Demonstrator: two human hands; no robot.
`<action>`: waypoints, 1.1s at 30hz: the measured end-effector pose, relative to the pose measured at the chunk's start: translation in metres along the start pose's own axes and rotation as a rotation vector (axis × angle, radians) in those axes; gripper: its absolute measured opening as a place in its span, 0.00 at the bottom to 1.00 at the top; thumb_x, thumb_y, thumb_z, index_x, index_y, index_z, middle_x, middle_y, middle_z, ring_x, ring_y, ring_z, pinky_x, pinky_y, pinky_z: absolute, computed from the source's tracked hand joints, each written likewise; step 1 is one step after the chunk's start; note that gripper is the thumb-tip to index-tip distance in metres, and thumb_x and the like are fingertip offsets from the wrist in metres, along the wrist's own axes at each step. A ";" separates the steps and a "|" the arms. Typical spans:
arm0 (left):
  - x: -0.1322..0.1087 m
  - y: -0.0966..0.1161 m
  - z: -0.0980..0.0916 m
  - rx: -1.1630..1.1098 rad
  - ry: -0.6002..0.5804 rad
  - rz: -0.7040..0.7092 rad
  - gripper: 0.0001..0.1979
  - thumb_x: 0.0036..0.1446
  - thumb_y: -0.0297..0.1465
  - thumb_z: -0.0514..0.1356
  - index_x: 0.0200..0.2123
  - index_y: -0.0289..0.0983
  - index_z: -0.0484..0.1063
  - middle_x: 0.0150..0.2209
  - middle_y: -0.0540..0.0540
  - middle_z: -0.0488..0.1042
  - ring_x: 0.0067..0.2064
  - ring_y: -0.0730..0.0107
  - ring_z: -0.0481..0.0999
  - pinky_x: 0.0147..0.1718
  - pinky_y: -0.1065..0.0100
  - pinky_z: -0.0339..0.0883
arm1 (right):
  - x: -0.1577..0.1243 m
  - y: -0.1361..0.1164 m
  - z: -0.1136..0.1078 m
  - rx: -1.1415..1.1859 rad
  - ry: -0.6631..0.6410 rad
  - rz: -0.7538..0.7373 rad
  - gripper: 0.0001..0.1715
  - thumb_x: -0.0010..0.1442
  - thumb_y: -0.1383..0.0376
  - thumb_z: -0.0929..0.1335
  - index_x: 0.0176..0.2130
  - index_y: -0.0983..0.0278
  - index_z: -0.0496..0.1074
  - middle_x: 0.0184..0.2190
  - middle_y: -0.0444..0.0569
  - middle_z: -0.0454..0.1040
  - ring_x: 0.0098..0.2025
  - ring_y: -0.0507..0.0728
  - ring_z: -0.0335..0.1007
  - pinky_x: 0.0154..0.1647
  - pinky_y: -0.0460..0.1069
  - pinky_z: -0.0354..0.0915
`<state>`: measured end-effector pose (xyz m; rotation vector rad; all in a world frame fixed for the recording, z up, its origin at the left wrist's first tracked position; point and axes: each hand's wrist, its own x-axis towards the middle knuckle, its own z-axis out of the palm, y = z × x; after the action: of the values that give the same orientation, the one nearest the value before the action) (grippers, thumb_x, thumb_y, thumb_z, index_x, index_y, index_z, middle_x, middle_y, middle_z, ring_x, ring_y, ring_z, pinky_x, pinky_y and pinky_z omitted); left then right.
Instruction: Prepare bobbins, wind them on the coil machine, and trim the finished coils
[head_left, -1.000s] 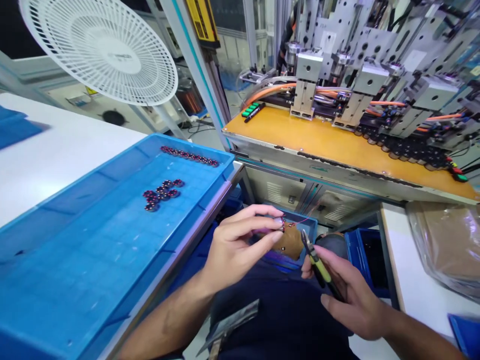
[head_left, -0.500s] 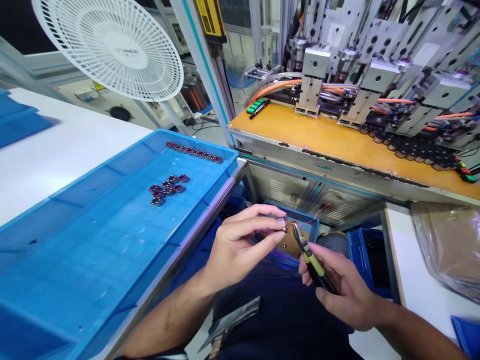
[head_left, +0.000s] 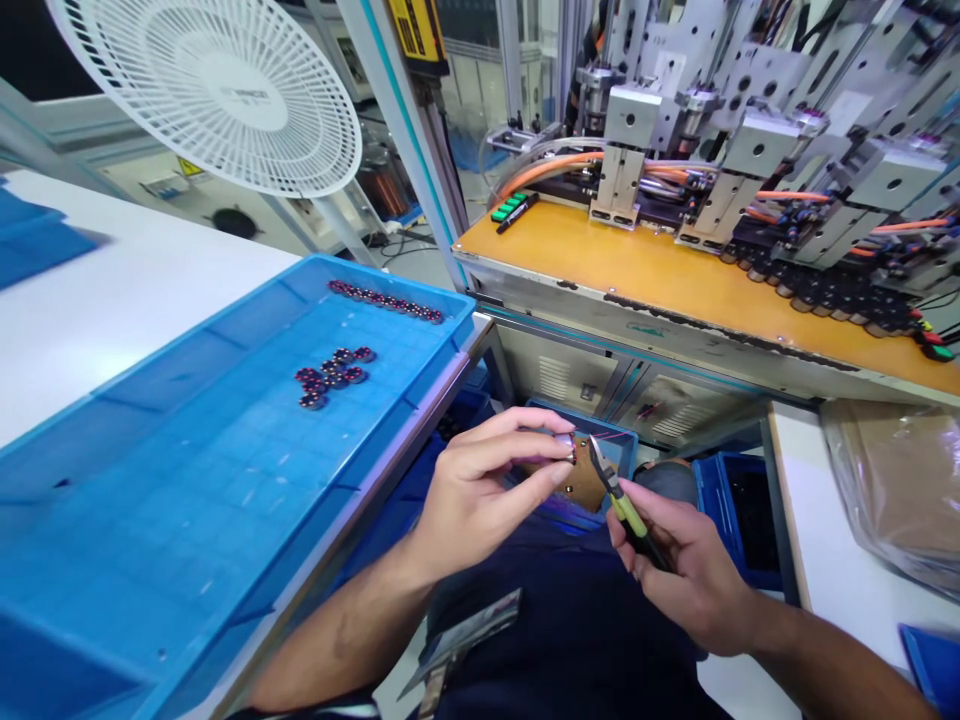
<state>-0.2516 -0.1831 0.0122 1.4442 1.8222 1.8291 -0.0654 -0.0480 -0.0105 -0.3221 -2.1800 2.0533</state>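
My left hand point(head_left: 480, 490) pinches a small round coil part point(head_left: 564, 446) between thumb and fingers, above my lap. A thin red wire point(head_left: 611, 438) trails from the part to the right. My right hand point(head_left: 686, 565) is closed on small cutters with yellow-green handles point(head_left: 622, 505); their dark jaws sit right at the part and its wire. To the left, a large blue tray point(head_left: 187, 480) holds a cluster of small round coil parts point(head_left: 334, 375) and a row of the same parts point(head_left: 386, 300) along its far wall.
A small blue bin point(head_left: 622, 445) with brown scrap lies below my hands. An orange-topped machine bench point(head_left: 675, 280) with metal fixtures stands behind. A white fan point(head_left: 217, 90) rises at the upper left. A clear plastic bag point(head_left: 892, 480) rests on the white table at right.
My right hand has brought the cutters up and left, so their jaws now meet the part in my left hand. The left hand has barely moved.
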 end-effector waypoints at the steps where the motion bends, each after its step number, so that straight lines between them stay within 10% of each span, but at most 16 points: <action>1: 0.000 -0.001 0.000 0.005 -0.003 0.023 0.08 0.54 0.22 0.66 0.37 0.37 0.79 0.41 0.40 0.79 0.41 0.64 0.80 0.36 0.67 0.76 | 0.000 -0.001 -0.001 0.024 0.018 0.042 0.31 0.60 0.70 0.65 0.62 0.60 0.64 0.34 0.47 0.68 0.32 0.51 0.64 0.35 0.49 0.69; 14: -0.008 -0.013 0.010 -0.180 0.063 0.199 0.25 0.50 0.13 0.65 0.42 0.42 0.58 0.44 0.46 0.76 0.48 0.61 0.80 0.45 0.58 0.79 | -0.027 -0.011 -0.020 0.069 -0.174 -0.020 0.44 0.61 0.76 0.62 0.66 0.42 0.49 0.53 0.51 0.65 0.56 0.57 0.66 0.62 0.63 0.59; 33: -0.020 -0.017 0.007 -0.194 0.078 0.221 0.30 0.46 0.08 0.64 0.46 0.40 0.60 0.46 0.44 0.79 0.48 0.60 0.81 0.45 0.60 0.79 | -0.014 -0.019 -0.005 0.110 -0.208 -0.076 0.48 0.57 0.80 0.61 0.66 0.43 0.50 0.49 0.48 0.65 0.46 0.53 0.67 0.53 0.56 0.66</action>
<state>-0.2450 -0.1888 -0.0134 1.5734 1.5170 2.1270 -0.0523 -0.0470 0.0099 -0.0137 -2.1390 2.2426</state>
